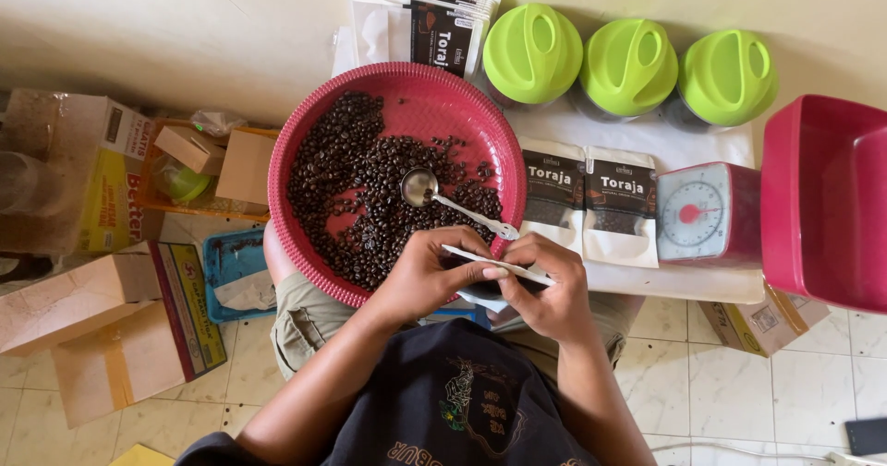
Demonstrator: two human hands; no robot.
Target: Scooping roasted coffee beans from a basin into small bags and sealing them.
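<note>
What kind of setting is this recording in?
Probably a home floor used as a small coffee-packing spot, not a factory. A red tray of roasted beans sits on the person's lap over white floor tiles, with filled pouches, a small red dial scale and cardboard boxes around.

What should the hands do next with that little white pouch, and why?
Probably pull the small white pouch open at its top edge. The left hand and right hand both pinch it, flat and closed. The metal spoon lies in the round pink basket of dark coffee beans.
</note>
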